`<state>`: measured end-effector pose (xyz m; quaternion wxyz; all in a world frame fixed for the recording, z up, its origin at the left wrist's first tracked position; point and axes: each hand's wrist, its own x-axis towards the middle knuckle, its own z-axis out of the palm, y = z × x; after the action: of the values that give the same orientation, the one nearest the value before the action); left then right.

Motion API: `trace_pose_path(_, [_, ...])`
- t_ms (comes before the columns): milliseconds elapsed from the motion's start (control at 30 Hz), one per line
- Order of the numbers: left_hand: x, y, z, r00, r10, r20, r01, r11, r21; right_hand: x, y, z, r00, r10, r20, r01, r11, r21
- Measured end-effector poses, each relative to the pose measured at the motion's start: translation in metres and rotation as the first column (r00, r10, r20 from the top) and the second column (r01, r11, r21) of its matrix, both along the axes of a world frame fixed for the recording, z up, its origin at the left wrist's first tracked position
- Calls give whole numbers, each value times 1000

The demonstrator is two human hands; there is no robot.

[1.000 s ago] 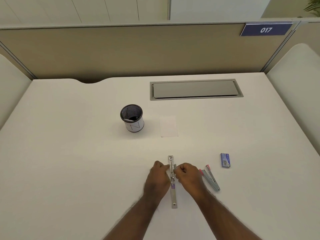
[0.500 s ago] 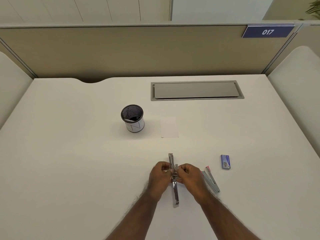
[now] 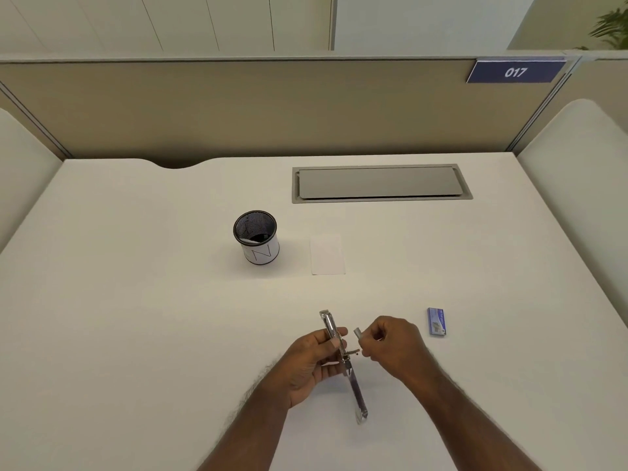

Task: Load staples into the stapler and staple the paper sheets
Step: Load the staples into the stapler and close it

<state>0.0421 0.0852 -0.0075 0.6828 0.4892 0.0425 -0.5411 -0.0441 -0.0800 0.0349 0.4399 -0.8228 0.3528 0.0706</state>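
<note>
Left hand (image 3: 314, 360) grips one opened silver metal stapler (image 3: 343, 355); right hand (image 3: 390, 345) pinches one small grey staple strip (image 3: 358, 333). One blue staple box (image 3: 436, 321), one white paper stack (image 3: 328, 254), one mesh cup (image 3: 256, 236) on desk.

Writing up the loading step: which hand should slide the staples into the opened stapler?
Likely the right hand: it already pinches a small metal strip beside the stapler, while the left hand grips the stapler.

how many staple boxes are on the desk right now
1. The small blue staple box lies flat on the desk, just right of the right hand. The forearms hide some of the near desk, so another could be out of sight.
</note>
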Motion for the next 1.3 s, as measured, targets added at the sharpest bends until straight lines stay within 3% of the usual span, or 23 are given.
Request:
trace_pose_path(133, [-5,-3,6,999,-43,34,45,996,-79,4,-4,13,995,93,-45,-99,983,-158])
trace_pose_path(467, [-8,-8,10,988,-94,120,106,990,-96,9,-7,22,988,154,-28,-157,972,-176])
trace_pose_path(633, [-6,-9,12,989,-71,133,83,993,-85,8,-4,24,992,120,31,-115,985,-129])
trace_pose_path(800, [-4,-8,10,989,-69,130,79,994,-75,7,-1,28,995,-51,86,41,992,116])
trace_pose_path(900, [-3,-9,10,992,-73,99,85,989,-121,8,0,31,988,-127,91,110,978,175])
trace_pose_path(1300, [0,-11,12,998,46,-37,-52,982,-184,10,2,55,966,-22,256,14,999,34])
